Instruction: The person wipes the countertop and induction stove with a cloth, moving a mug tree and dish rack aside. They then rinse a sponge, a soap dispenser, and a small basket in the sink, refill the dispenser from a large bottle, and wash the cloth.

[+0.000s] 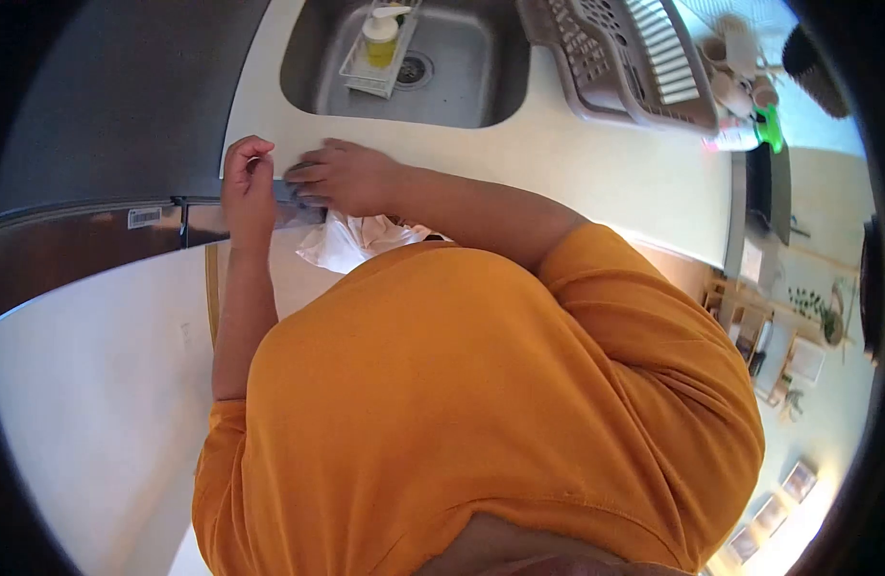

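Plastic bag point(342, 248) whitish, crumpled, partly hidden behind orange shirt point(442, 384). Left fingers point(258, 146) curled, right fingers point(309, 174) bent; cannot tell if gripping.

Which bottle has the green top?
The spray bottle beside the grey dish rack; the yellow bottle in the sink is white-topped.

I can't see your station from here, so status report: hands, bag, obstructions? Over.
Left hand curled, grip unclear. Right hand at counter edge beside plastic bag, grip unclear. Orange shirt partly blocks view of bag.
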Motion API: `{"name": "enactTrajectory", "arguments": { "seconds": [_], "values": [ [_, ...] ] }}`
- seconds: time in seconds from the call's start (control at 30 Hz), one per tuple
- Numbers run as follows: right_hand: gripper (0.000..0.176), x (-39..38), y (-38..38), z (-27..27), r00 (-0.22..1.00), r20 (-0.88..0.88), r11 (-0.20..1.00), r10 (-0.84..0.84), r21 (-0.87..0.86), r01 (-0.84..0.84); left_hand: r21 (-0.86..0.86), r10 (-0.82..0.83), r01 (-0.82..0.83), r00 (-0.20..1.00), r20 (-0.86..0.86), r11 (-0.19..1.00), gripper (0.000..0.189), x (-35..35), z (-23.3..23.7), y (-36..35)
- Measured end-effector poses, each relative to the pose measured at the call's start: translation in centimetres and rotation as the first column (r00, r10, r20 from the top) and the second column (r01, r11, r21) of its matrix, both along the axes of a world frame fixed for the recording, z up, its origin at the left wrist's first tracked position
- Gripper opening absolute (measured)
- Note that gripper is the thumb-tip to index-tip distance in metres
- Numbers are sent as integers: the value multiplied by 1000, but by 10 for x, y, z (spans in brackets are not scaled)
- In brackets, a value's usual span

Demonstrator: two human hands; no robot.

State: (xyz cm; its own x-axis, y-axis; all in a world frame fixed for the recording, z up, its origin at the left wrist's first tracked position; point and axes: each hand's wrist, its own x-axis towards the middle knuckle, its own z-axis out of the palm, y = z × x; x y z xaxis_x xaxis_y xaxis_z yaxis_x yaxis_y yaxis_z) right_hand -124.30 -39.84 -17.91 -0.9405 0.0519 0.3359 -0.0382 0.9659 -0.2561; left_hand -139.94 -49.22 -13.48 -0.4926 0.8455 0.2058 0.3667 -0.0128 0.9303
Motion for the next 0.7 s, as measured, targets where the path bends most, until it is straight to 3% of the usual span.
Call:
{"name": "enactTrajectory", "arguments": {
  "seconds": [0.13,0.2,0.27,0.33,0.43,0.47,0.53,0.57,0.67,0.7],
  "values": [
    [36,118,15,20,995,69,995,-78,-48,82,61,-50,48,998,35,997,14,-6,-10,3],
    [37,172,21,28,965,156,964,-209,-132,230,25,-66,65,997,40,998,14,-4,-9,3],
    [38,221,29,28,867,180,866,-464,-113,487,-2,-81,81,996,40,997,14,1,-5,5],
    [39,251,25,36,670,123,679,-732,209,704,-3,-150,150,986,-77,989,13,5,1,5],
    [43,266,35,19,581,57,583,-812,133,801,18,-180,182,981,-78,983,13,0,-4,8],
    [43,259,35,19,581,54,583,-812,132,802,19,-180,182,980,-80,983,13,-2,-7,8],
    [45,229,31,19,666,104,658,-739,-99,746,27,-172,173,984,-48,985,14,-6,-13,10],
    [46,207,24,28,737,131,745,-663,18,667,27,-166,168,985,-54,985,14,-7,-15,10],
    [45,143,16,26,879,91,882,-469,-4,471,62,-153,159,984,-94,985,13,-9,-11,9],
    [43,118,18,24,908,94,911,-409,-2,411,52,-118,133,966,-229,990,13,-10,-8,9]
  ]
}}
